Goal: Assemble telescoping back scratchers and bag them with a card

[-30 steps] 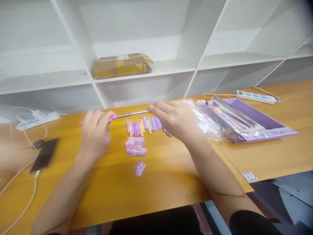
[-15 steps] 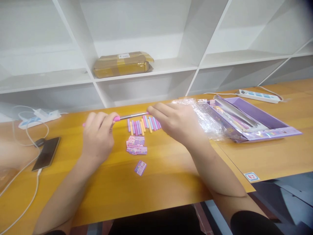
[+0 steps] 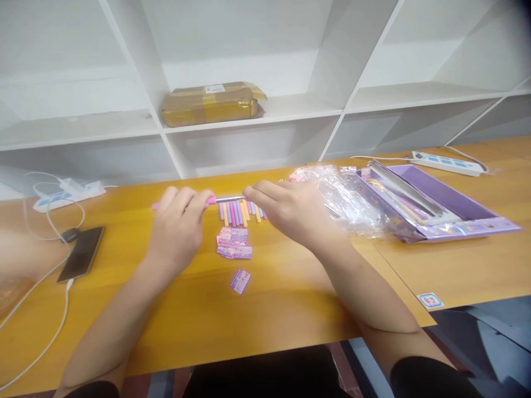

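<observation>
Wooden desktop (image 3: 286, 309) holds lined-up sticks (image 3: 234, 214), cards (image 3: 234, 252) loose nearside; above them my left hand (image 3: 177, 228) and right hand (image 3: 288, 211) grip a rod (image 3: 228, 199).

Two bare hands meet nearly level in front of a person in black sleeves (image 3: 427, 376), the left hand (image 3: 176, 229) curled closed with its knuckles up, the right hand (image 3: 292, 213) arched palm-down, fingertips drawn together and pointing left. Both forearms slant inward, the left wrist and right wrist raised above the desk (image 3: 265, 315).

Head camera looks forward, down over both forearms.
</observation>
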A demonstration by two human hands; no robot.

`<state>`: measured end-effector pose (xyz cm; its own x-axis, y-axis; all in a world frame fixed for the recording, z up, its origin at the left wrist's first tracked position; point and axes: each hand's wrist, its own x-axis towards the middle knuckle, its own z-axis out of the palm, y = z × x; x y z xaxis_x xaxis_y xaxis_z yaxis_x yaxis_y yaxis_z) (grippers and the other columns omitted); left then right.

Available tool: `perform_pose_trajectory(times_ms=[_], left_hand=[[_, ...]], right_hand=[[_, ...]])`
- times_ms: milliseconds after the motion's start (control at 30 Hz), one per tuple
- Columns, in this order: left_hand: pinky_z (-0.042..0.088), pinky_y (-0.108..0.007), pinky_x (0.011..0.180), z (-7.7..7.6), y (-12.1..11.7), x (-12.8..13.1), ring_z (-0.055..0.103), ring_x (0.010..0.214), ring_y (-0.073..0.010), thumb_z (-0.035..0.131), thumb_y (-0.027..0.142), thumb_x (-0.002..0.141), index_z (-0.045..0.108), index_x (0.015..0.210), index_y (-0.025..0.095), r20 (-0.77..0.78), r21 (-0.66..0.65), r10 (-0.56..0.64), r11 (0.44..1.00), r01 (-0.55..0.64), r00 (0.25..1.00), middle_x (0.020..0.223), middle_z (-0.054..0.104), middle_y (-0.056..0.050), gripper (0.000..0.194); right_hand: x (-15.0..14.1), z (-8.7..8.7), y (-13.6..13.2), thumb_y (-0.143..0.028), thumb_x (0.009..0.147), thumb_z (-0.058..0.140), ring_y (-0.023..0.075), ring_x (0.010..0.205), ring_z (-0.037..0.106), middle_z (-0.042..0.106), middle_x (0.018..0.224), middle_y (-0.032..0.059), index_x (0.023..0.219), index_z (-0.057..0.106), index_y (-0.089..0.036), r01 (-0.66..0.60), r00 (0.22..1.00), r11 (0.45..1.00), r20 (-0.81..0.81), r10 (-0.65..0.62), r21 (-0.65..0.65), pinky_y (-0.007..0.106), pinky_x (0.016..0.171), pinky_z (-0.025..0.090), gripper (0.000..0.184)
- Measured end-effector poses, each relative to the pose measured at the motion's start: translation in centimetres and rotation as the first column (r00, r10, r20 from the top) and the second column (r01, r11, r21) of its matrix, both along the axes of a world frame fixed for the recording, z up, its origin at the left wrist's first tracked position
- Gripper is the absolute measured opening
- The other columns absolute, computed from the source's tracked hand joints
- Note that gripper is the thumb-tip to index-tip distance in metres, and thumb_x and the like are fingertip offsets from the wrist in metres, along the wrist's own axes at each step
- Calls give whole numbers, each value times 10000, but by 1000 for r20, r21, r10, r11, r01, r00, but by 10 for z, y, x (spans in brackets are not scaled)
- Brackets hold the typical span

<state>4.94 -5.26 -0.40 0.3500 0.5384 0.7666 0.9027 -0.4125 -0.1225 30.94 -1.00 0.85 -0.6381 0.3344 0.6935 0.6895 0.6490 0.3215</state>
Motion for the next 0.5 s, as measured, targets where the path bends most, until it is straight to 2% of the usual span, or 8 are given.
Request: perform_pose_trajectory(times_ms=[100,200,333,500], left_hand=[[317,-398,711,1,2,-1,475,762,-238,474,272,1130,725,1092,243,-9,-42,28,999,-29,1000,898,722,-70,255],[371,-415,763,2,2,0,503,782,-250,477,314,1128,728,1062,233,-22,-68,45,997,-47,999,895,716,-77,272],[417,-425,795,2,2,2,528,797,-254,538,285,1078,716,1049,226,-11,-56,20,998,-21,1000,893,707,-75,190],[444,-415,768,0,3,2,537,787,-254,563,208,992,712,1012,216,4,-17,-11,1000,11,1000,843,690,-69,150]], right_hand=[[1,-4,6,14,994,444,115,641,419,696,882,-7,1069,735,-214,-4,1000,996,20,5,-90,335,571,197,377],[0,-9,11,9,985,465,112,633,430,717,918,-6,1115,736,-219,-19,999,992,27,22,-124,324,569,198,377],[-2,-11,11,-15,1001,472,108,611,404,701,899,-10,1169,738,-238,-18,999,987,28,23,-158,322,567,187,385],[-8,-8,5,-37,1010,460,116,578,296,638,813,-32,1122,744,-251,-27,998,976,49,38,-216,323,556,181,373]])
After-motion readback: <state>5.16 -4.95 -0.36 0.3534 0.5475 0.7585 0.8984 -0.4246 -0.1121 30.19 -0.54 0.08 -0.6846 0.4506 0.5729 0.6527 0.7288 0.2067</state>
